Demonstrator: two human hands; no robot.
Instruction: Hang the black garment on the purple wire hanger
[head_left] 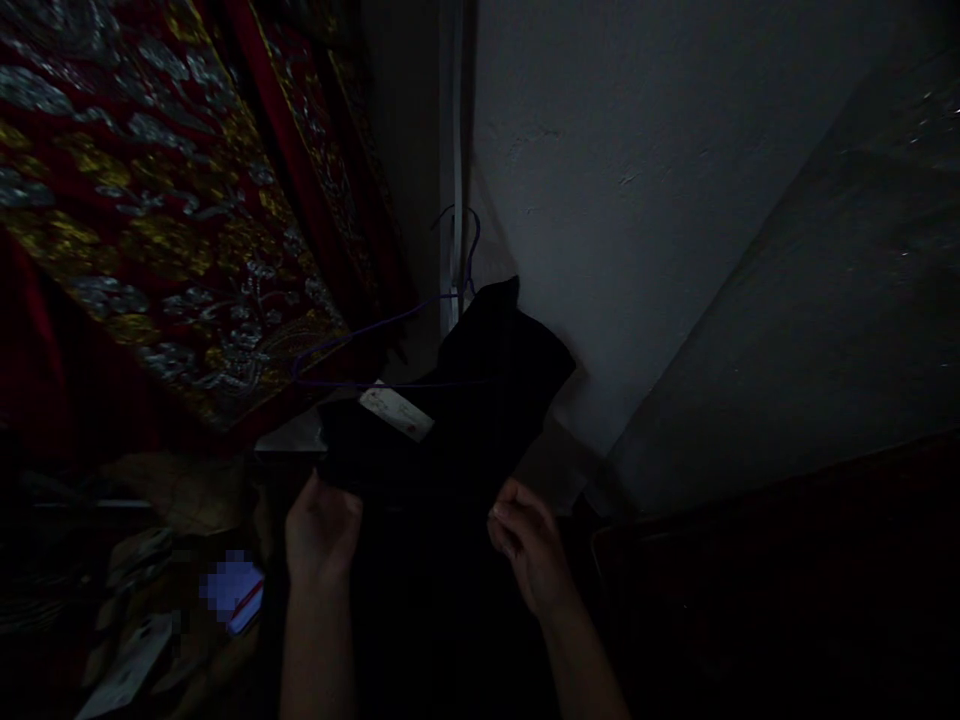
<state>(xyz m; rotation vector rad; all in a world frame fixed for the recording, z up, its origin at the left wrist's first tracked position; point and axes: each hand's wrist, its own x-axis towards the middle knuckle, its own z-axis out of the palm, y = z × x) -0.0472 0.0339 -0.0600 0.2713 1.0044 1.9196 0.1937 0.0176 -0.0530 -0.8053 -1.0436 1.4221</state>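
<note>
A black garment (480, 420) hangs partly on a thin purple clothes hanger (360, 328), whose right side is hidden under the cloth. The hanger's left arm shows bare, and its hook is up by a narrow vertical strip. My left hand (322, 525) is closed on the garment's left edge, below the hanger's bar. On the opposite side, the fingers of my right hand (529, 540) pinch the cloth. A pale tag (397, 410) lies against the black fabric under the bar. The garment's lower part is lost in the dark.
Red cloth with gold and silver embroidery (172, 220) fills the upper left. Behind the hanger rises a grey wall (600, 180) with a light vertical strip (457, 120). Dim clutter lies lower left, with a bluish-white item (244, 600) among it. The room is very dark.
</note>
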